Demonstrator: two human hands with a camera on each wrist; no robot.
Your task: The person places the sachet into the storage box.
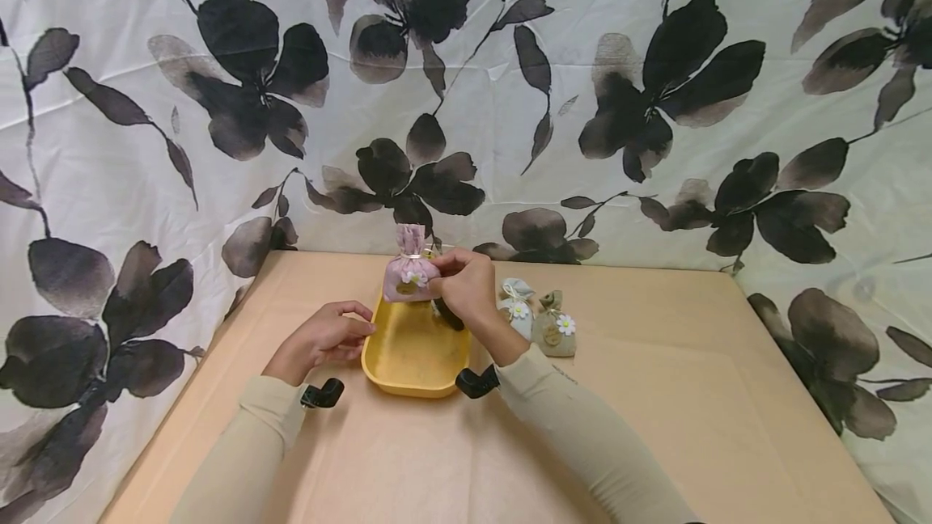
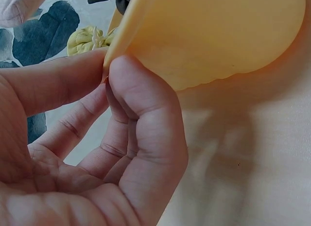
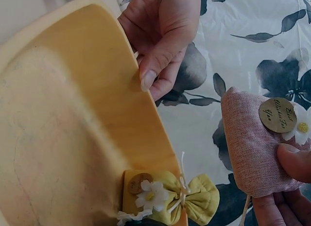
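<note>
Hands are busy over a yellow tray [image 1: 408, 362] on a tan surface [image 1: 655, 395]. The right hand [image 1: 466, 289] pinches a pink pouch [image 1: 409, 273] with its thumb and fingers curled on the cloth. The pouch is held up at the far end of the tray, and I cannot tell if its bottom touches the tray. It is tied at the neck and has a white daisy and a round gold tag on its front. In the right wrist view the thumb [image 3: 294, 160] presses on the pink cloth just below the tag.

The left hand [image 1: 324, 338] holds the tray's left rim. In the left wrist view the thumb and a bent finger [image 2: 141, 114] pinch the thin yellow edge [image 2: 116, 39] between them.

A yellow-green pouch [image 3: 170, 194] with a daisy lies against the far end of the tray, seen in the right wrist view. Two more small pouches stand on the surface just right of the tray: a pale one [image 1: 515, 306] and an olive one [image 1: 555, 326], side by side. A cloth with big dark flowers [image 1: 655, 87] hangs behind.
</note>
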